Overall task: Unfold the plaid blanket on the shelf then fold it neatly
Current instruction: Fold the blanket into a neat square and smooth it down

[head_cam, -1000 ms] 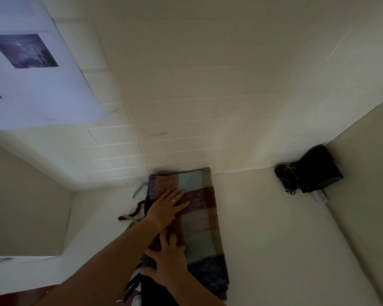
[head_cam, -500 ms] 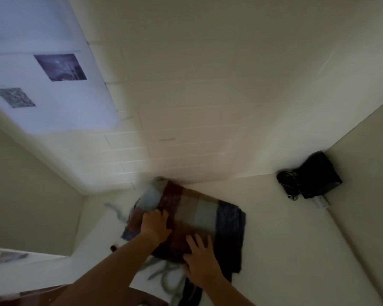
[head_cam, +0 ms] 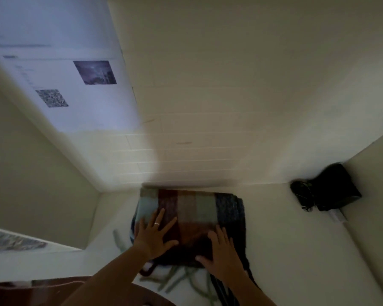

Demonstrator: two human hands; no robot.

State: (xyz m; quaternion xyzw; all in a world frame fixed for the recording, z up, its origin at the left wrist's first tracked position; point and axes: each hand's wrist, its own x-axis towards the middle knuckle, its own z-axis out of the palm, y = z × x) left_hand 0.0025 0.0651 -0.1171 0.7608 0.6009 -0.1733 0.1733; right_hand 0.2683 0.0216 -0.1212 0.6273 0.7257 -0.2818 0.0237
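The plaid blanket [head_cam: 190, 219] is lying folded on the shelf [head_cam: 281, 239], its far edge touching the back wall and its long axis running left to right. Both hands are pressing flat on its near half, fingers spread wide and gripping nothing: the left hand [head_cam: 155, 235] toward the left end, the right hand [head_cam: 223, 252] right of the middle. The fringe [head_cam: 181, 281] is trailing toward the person, so the loose edge is probably nearest, though the dim view is making the layers hard to read.

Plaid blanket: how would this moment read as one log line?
folded plaid wool blanket on white shelf | left hand flat on it | right hand flat on it
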